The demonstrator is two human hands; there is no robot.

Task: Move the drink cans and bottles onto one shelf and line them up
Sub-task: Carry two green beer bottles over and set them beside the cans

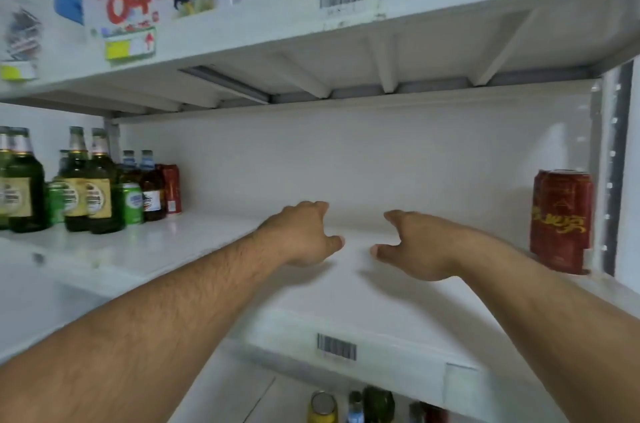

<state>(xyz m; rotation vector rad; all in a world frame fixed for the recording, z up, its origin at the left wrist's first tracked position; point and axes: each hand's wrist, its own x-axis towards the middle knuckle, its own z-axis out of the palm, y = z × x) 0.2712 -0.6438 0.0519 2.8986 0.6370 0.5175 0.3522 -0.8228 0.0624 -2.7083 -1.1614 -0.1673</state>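
Drink cans and bottles are standing in three places here, and we are treating them from largest to smallest. The green glass bottles (74, 190) are clustered at the far left of the middle shelf (214, 249), upright and touching one another. We are judging them heavy if full, rigid, smooth and breakable, so each is best taken round the body just below the shoulder rather than by the narrow neck. Behind them the smaller brown bottles (152, 192) are standing beside a red can (172, 188); these we are expecting to handle alike, only lighter. The red cans (561, 221) are sitting at the far right end of the same shelf, well apart from the cluster. We are judging them light if empty, thin-walled and easily dented, so a grip round the middle with modest pressure suits them. The green cans (131, 203) are standing among the bottles at the left. More cans and bottles (349, 405) are showing on the shelf below. Our left hand (304, 232) and right hand (415, 242) are hovering over the bare middle of the shelf, fingers loosely spread and grasping nothing.
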